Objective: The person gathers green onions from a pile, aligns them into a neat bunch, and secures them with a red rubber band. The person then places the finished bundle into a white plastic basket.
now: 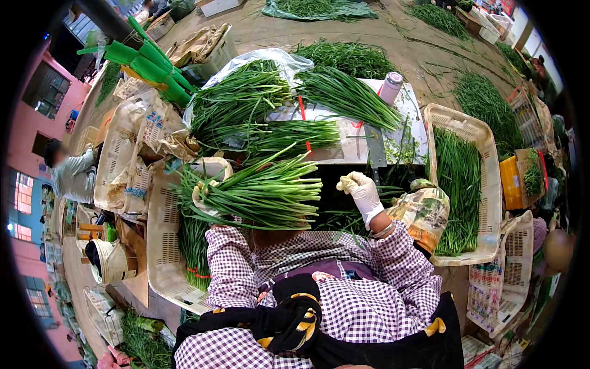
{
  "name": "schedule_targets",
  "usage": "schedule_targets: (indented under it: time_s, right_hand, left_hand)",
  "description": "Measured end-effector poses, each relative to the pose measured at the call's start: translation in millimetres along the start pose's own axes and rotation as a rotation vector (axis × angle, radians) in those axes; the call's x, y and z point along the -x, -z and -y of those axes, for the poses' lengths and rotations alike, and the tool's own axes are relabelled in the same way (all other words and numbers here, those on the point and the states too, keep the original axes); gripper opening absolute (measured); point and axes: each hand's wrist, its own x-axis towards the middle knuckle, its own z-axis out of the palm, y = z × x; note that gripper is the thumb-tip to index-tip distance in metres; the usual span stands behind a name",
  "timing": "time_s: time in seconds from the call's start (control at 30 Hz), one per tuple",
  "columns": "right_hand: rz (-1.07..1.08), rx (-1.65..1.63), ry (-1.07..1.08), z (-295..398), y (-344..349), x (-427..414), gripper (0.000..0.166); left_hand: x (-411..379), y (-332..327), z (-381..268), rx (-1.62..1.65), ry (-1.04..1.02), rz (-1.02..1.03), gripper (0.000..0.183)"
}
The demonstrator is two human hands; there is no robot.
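Observation:
My left hand (206,203), in a white glove, grips a large bunch of garlic chives (272,191). Its pale cut ends fan out to the right, level with my chest. My right hand (358,190), also gloved, is held up apart from the bunch with its fingers curled in; nothing shows in it. Just beyond it, a broad-bladed knife (376,150) lies at the near edge of a white board (345,150), its handle jutting toward me. Another chive bunch (295,137) lies on the board, with a longer bunch (350,99) behind it. Red ties (302,108) lie there too.
A pink thermos (391,87) stands at the board's far right corner. Plastic crates flank me: the right crate (491,184) and left crate (161,249) both hold chives. More chives (235,101) lie in clear plastic. A person (76,173) sits far left.

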Motion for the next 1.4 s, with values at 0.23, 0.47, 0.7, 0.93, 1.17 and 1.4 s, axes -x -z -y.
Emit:
schedule_targets:
  time_s: [0.23,0.47,0.7,0.93,1.17,1.4]
  right_hand:
    - [0.044,0.060,0.088,28,-15,-5,0.012]
    - [0.028,0.240,0.219,34,-30,-17,0.016]
    - [-0.003,0.631,0.415,15,-51,-41,0.047]
    - [0.318,0.072,-0.124,20,-54,-31,0.012]
    - [0.337,-0.089,-0.114,10,-46,-7,0.011]
    - [0.436,-0.207,-0.180,5,-28,-5,0.011]
  left_hand:
    - [1,-33,-4,-0.091,-0.061,0.134,0.031]
    - [-13,30,4,-1.311,-1.070,0.014,0.054]
    - [-13,8,-6,-0.510,-0.372,-0.172,0.024]
    - [11,-88,-11,0.100,0.031,0.294,0.019]
    - [11,-77,-12,0.176,0.096,0.356,0.022]
    - [14,-76,-7,0.195,0.072,0.296,0.024]
